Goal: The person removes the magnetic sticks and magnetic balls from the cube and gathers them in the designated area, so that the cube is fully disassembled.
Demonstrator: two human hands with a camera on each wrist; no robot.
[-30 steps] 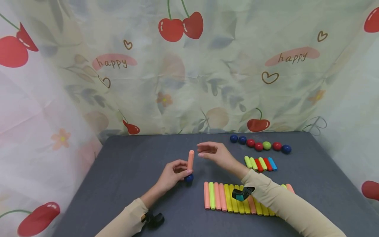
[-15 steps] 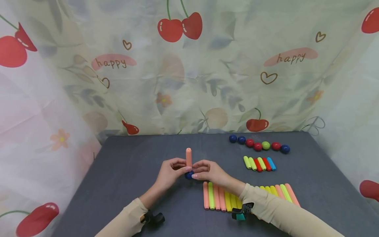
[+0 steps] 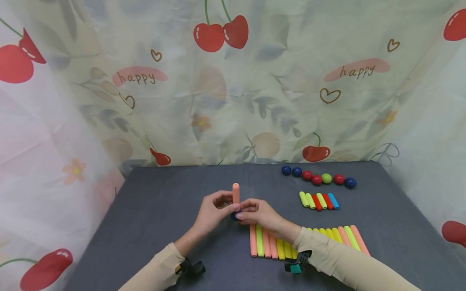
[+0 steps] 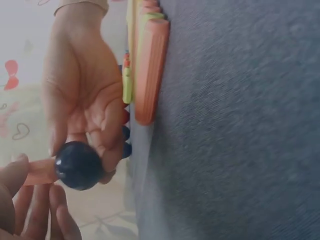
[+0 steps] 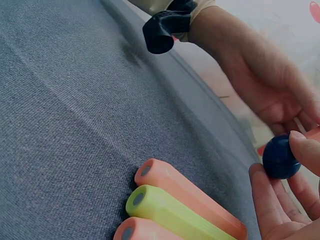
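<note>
A salmon-pink building rod [image 3: 236, 194] stands upright above the table, its lower end against a dark blue ball [image 4: 79, 165]. My left hand [image 3: 214, 211] pinches the rod low down, between thumb and fingers. From the other side my right hand [image 3: 265, 216] grips the ball, with the thumb [image 5: 306, 151] on it in the right wrist view. In the head view fingers hide most of the ball. The two hands meet at the joint of rod and ball.
To the right lies a row of long pink, green and yellow rods [image 3: 253, 242], partly under my right forearm. Behind it are several short coloured rods [image 3: 319, 201] and a line of blue, red and green balls [image 3: 317, 180]. Patterned cloth [image 3: 233, 101] hangs behind the dark table [image 3: 164, 194].
My right hand has come down and left from above and taken hold of the blue ball. The left hand keeps the rod upright and has shifted slightly.
</note>
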